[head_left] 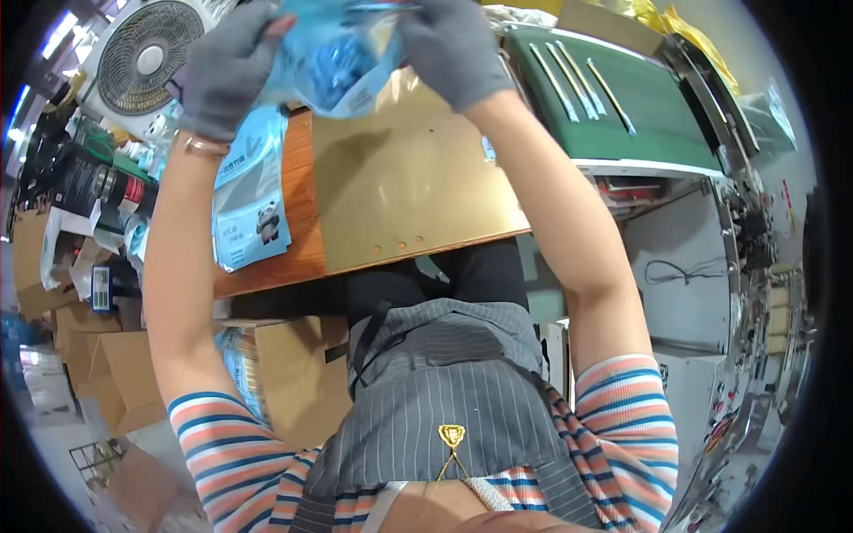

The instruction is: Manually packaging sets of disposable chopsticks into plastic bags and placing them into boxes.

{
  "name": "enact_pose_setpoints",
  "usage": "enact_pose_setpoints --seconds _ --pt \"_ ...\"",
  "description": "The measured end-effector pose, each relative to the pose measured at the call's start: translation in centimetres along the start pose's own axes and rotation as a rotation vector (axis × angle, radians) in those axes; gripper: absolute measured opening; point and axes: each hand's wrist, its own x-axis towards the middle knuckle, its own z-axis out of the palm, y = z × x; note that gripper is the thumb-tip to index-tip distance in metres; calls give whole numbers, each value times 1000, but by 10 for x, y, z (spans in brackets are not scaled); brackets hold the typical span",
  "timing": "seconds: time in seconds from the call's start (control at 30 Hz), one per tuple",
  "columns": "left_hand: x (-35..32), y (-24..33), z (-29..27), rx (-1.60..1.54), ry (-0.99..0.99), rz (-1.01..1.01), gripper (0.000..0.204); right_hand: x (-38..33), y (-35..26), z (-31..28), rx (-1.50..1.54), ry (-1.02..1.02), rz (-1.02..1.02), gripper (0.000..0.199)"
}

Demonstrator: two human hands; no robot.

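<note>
Both grey-gloved hands, left hand (227, 71) and right hand (453, 49), had fingers gripping a soft blue plastic bag (333, 62) above the brown wooden desk (400, 186).

Both hands work at the far edge of the tabletop (400, 195): the left hand (227, 71) grips the left side of a plastic pouch (333, 62) and the right hand (453, 49) its right side, so the pouch hangs between them above the board. A stack of flat pouches (249, 195) lies on the tabletop's left part, under the left forearm, with a fan (147, 58) behind and left of it. A conveyor belt (613, 107) runs to the right of the tabletop (three thin rods (577, 80) lie on it), while cardboard boxes (284, 373) stand below the tabletop's near edge, to the left.
</note>
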Motion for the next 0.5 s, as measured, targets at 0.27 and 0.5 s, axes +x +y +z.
enact_pose_setpoints --seconds 0.27,0.5 --pt "-185 -4 74 91 -327 174 21 -26 13 -82 280 202 -38 20" --pt "-281 107 154 -250 -623 -31 30 -50 -8 -115 238 168 163 23"
